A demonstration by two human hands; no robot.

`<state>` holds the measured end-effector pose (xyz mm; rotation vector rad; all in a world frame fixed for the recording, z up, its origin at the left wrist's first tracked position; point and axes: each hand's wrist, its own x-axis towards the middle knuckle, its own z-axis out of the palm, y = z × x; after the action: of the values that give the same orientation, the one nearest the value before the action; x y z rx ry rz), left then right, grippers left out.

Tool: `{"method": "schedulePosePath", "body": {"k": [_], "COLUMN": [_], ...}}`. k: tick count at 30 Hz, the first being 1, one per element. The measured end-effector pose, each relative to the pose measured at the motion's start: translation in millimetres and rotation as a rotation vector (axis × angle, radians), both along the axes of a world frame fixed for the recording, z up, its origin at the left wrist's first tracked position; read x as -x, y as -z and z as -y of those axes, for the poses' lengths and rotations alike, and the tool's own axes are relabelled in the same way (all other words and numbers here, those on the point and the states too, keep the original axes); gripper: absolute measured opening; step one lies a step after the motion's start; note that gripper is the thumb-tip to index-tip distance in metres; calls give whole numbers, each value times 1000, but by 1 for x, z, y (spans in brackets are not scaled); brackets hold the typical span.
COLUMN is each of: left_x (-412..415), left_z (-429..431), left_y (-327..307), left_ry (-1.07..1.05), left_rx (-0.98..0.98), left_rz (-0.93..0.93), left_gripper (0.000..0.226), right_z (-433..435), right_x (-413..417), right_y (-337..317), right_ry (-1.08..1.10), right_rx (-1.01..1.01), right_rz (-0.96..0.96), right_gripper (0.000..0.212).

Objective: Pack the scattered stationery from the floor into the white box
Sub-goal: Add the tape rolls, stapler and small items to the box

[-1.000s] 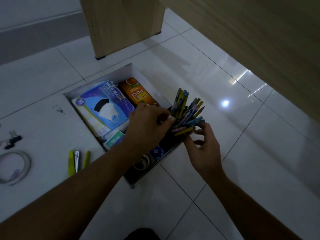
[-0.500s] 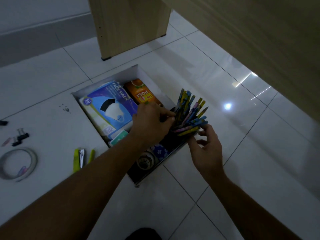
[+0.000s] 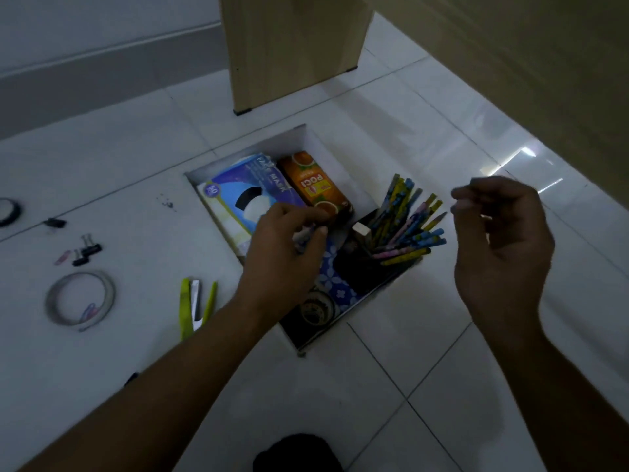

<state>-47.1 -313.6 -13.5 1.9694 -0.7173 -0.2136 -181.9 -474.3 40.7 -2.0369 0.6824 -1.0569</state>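
Your left grip (image 3: 289, 247) pinches a small pale item (image 3: 304, 237) low inside the white box (image 3: 245, 155) at frame centre, likely tucking it beside the pencils (image 3: 405, 226); your right grip (image 3: 500, 240) hovers loosely curled, empty. Tape roll (image 3: 80, 298) and binder clips (image 3: 86, 250) lie far left.

R hand (image 3: 500, 240) motion-blurred. L hand (image 3: 284, 257) covers box (image 3: 326, 155) middle; small item (image 3: 302, 238) in its fingers unclear. Dark ring (image 3: 7, 211) cut by left edge, dark blob (image 3: 296, 454) by btm edge.

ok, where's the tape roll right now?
Head view, left, on the floor outside the white box: the tape roll lies below the binder clips, left of the yellow-green tool.
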Motion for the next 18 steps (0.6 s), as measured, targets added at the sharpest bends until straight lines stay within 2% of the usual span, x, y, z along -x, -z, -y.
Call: {"method": "schedulePosePath", "body": {"k": [2,4,7,10,14,18], "left_x": [-4,-9,-17,-24,-21,-7], "left_z": [-28,-55,-95,-132,-176,-216], "left_y": [1,6,17,30,48,70], "left_ry": [-25,-68,-165,-212,-259,-292], "left_rx": [12,-21,-114,-211,-353,-550], "left_rz": [35,60,66,73,39,-143], "left_gripper": [17,18,20,20,25,38], "right_z": [-16,-35,-72,-115,-157,-188], "right_x": [-10,-23,-46,-66,-85,-105], "right_y": [-11,-16,-8,10,42,83], "right_ry": [-124,-264,-514,-662,-804,-860], "right_rx": [112,229,367,305,216,137], "right_rz": [-127,-233,-293,-431,-574,-812], "right_gripper": [19,33,49,53,50,55]}}
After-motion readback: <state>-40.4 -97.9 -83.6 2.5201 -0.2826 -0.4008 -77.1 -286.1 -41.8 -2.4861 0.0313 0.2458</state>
